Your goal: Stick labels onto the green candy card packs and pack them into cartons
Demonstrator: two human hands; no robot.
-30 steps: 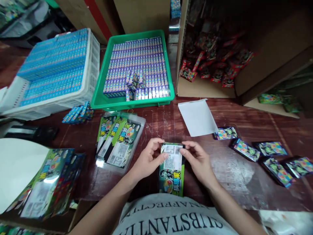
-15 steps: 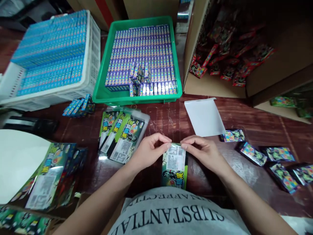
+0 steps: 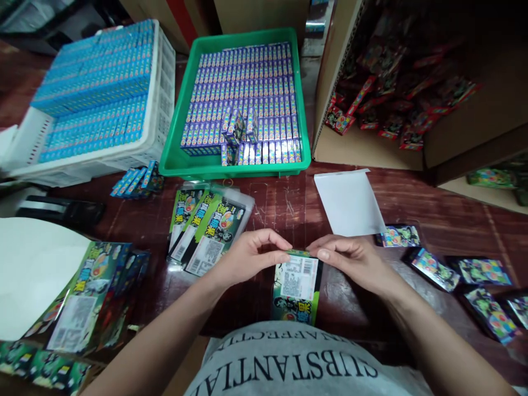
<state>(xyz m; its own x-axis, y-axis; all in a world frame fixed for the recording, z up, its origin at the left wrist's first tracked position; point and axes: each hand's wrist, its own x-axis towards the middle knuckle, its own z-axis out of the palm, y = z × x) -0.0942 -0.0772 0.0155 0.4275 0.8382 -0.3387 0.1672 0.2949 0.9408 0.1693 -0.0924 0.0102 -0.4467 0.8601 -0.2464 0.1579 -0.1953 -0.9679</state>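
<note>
A flat black-and-green printed candy packet [image 3: 296, 294] with a white barcode label lies in front of me, close to my shirt. My left hand [image 3: 258, 256] pinches its upper left corner between thumb and fingers. At the upper right corner, my right hand [image 3: 350, 261] has its thumb and fingers closed on the edge. Between the hands a narrow green strip along the packet's top edge stands up or is folded; I cannot tell which. Left of my left hand lies a fanned stack of similar packets [image 3: 214, 234] with clear plastic edges. A white paper sheet [image 3: 350, 203] lies beyond my right hand.
A green tray [image 3: 303, 124] holds rows of small purple boxes. Beside it stands a white crate [image 3: 165, 82] of blue boxes. Small candy boxes [image 3: 435, 269] lie at right, below an open carton [image 3: 367, 146] with red packs. More packets [image 3: 88, 291] stand at left.
Both hands and the packet's top edge appear slightly lower in view, and the strip at that edge shows more. The whole view has shifted slightly.
</note>
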